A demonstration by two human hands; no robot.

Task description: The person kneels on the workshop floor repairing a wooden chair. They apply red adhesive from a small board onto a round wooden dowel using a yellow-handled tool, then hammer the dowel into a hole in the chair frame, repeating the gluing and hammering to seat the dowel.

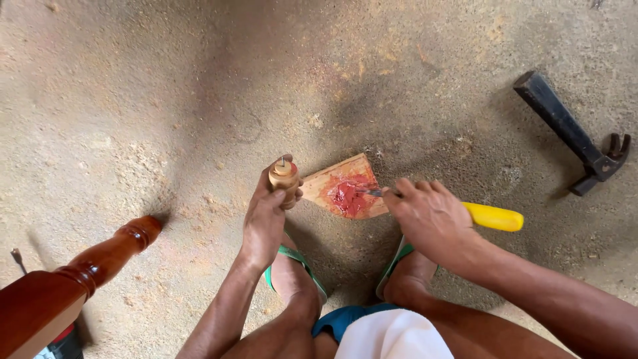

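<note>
My left hand [264,216] grips a small turned wooden piece [284,175] upright on the floor; a thin metal pin sticks out of its top. My right hand [430,216] holds a tool with a yellow handle [493,217], and its metal tip rests in a patch of red paste [347,195] spread on a small wooden board [322,183]. The board lies flat on the floor between my hands.
A black claw hammer [573,136] lies on the sandy concrete floor [166,100] at the right. A polished turned wooden furniture leg [100,262] reaches in from the lower left. My feet in green sandals [297,260] rest just behind the board.
</note>
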